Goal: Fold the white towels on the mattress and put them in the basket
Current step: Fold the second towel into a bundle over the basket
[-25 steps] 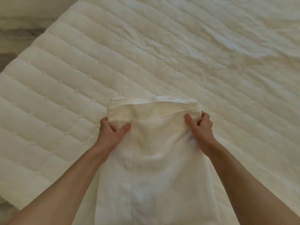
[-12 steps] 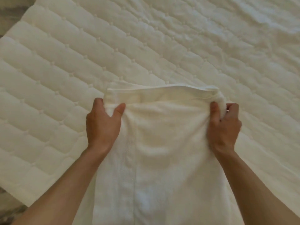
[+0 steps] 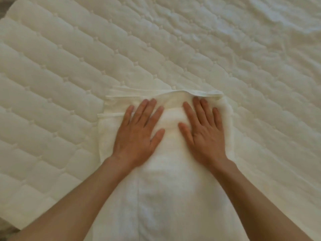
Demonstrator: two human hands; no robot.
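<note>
A white towel [image 3: 171, 188] lies folded lengthwise on the quilted white mattress [image 3: 86, 58], running from the frame's bottom edge up to its hemmed far end near the middle. My left hand [image 3: 139, 133] lies flat on the towel's left part near that far end, fingers spread. My right hand [image 3: 203, 129] lies flat on the right part, fingers straight. Both palms press the layers down. Several hemmed edges show stacked at the far end, slightly offset. No basket is in view.
The mattress fills nearly the whole view, with rumpled fabric at the top right [image 3: 286, 23]. A strip of floor [image 3: 7, 230] shows past the mattress edge at the bottom left and at the top left corner.
Both hands let go of the towel's corners, which they were pinching, and now lie flat on top. The far end has been laid down on the layers beneath.
</note>
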